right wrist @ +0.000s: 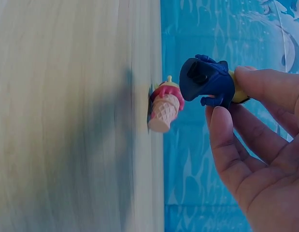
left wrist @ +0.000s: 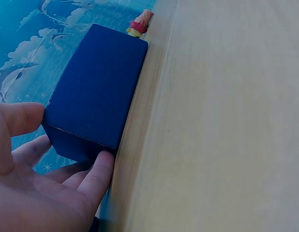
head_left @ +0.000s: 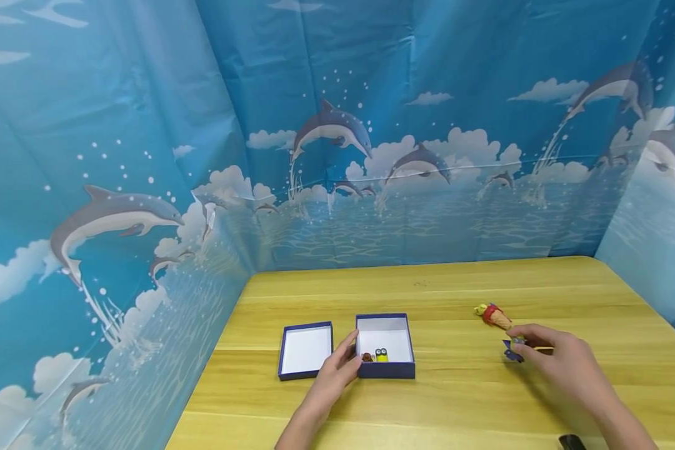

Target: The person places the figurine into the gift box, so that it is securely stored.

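1. Thumb and fingers of our right hand (head_left: pixel 562 359) pinch a blue-and-yellow figurine (right wrist: pixel 209 82) above the table (head_left: pixel 439 412); a loose grip on so small a body could drop it.
2. Just beyond lies an ice-cream toy (head_left: pixel 496 315), which a low sweep could knock rolling.
3. Our left hand (head_left: pixel 334 372) holds the blue box (head_left: pixel 386 370) by its left side; an uneven pull could tip it, jostling the yellow figure (head_left: pixel 381 357) and brown piece (head_left: pixel 367 357) inside.
4. Left of that, we could nudge the shallow lid (head_left: pixel 306 350).
5. Beneath everything, we see yellow wood grain.
6. Around us hangs creased, dolphin-printed blue sheeting (head_left: pixel 326 50).
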Available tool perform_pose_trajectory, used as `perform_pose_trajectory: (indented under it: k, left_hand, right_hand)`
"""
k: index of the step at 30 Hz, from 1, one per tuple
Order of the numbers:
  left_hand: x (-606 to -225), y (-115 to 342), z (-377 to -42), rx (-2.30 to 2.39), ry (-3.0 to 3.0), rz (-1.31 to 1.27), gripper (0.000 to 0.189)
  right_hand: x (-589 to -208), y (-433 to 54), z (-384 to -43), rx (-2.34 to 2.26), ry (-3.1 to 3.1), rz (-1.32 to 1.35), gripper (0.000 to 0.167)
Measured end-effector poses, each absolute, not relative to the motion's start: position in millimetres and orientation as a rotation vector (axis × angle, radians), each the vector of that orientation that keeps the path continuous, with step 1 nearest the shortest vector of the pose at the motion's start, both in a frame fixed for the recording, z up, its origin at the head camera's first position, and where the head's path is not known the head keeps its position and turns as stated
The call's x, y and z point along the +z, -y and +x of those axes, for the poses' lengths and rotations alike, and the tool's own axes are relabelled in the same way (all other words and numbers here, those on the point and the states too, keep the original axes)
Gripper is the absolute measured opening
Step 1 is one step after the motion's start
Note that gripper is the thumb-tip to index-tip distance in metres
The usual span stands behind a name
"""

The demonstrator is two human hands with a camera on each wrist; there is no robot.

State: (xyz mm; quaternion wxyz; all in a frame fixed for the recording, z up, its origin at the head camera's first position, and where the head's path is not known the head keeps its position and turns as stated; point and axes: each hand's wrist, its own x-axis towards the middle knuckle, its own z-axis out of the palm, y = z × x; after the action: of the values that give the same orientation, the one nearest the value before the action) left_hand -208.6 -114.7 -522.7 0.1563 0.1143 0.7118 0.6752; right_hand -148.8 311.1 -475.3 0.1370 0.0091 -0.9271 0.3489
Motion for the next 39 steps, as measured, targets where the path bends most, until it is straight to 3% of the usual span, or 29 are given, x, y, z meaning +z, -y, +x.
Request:
perform_pose_trajectory:
  k: [19, 26, 39]
  left_hand:
    - [-520.6, 113.9, -209.2, 1.942, -2.023, 0.372, 0.057]
    - [-519.6, 113.5, -208.2, 1.936, -2.017, 0.375, 0.057]
    - [-522.7, 115.2, -208.9, 1.938, -2.027, 0.378, 0.058]
  right_hand:
    - [-467.4, -288.1, -160.4, 1.097, 2.698, 0.085, 0.03]
    - [-462.9, -279.7, -165.3, 1.101, 2.693, 0.111, 0.04]
    - [-452.2, -259.1, -173.7, 1.2, 2.682, 0.1, 0.04]
